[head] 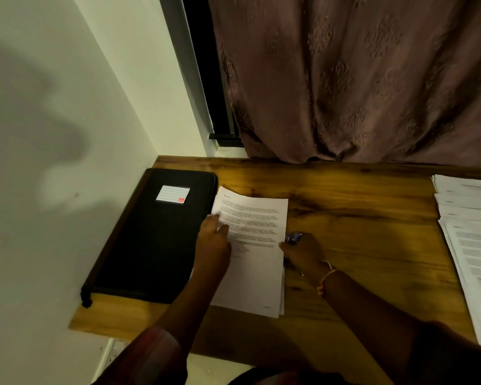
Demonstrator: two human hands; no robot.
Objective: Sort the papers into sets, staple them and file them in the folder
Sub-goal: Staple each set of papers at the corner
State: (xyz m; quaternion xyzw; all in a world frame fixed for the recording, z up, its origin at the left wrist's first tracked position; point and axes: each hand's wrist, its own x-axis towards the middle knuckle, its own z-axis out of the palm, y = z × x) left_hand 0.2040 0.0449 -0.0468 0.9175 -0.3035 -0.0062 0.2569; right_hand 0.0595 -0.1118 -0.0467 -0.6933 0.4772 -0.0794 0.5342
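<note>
A set of printed papers (pixel 257 262) lies on the wooden desk (pixel 358 218), just right of a closed black folder (pixel 150 240) with a white label. My left hand (pixel 213 243) pinches the set's left edge, which curls up a little. My right hand (pixel 303 252) rests at the set's right edge and grips a small blue stapler (pixel 294 237), of which only the tip shows. More printed papers (pixel 472 234) lie fanned out in overlapping piles at the desk's right end.
The desk stands in a corner, with a white wall (pixel 53 162) on the left and a brown curtain (pixel 358 79) hanging down to its back edge. Bare wood shows between the set and the piles on the right.
</note>
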